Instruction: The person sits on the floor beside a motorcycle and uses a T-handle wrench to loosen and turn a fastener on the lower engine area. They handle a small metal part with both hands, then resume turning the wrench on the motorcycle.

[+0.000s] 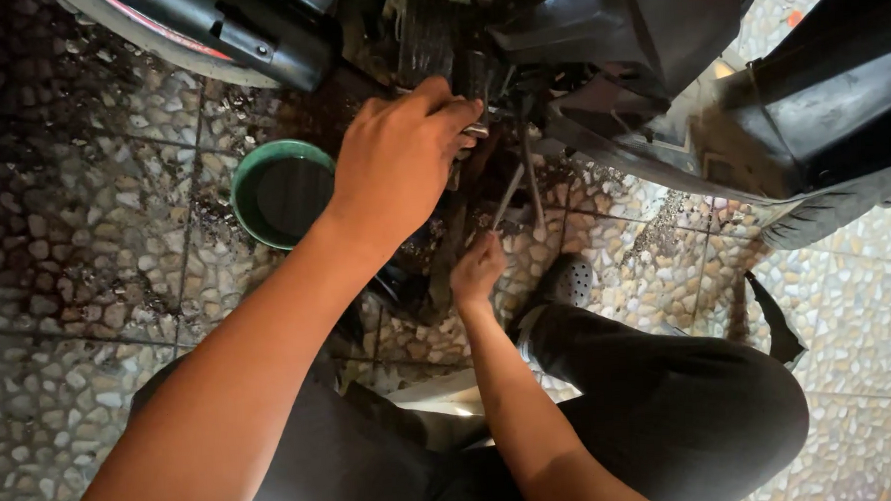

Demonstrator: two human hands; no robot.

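Metal rod (508,196), thin, stiff, likely greasy: right hand (476,269) pinches its lower end. Left hand (399,162) fingers curl around dark engine part (473,79) near green basin (281,193).

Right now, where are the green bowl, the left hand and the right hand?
green bowl (245,179): head view, on its left rim.
left hand (397,157): head view, back of the hand.
right hand (476,269): head view, back of the hand.

No packages, labels, signs or screens show here (none anywhere).
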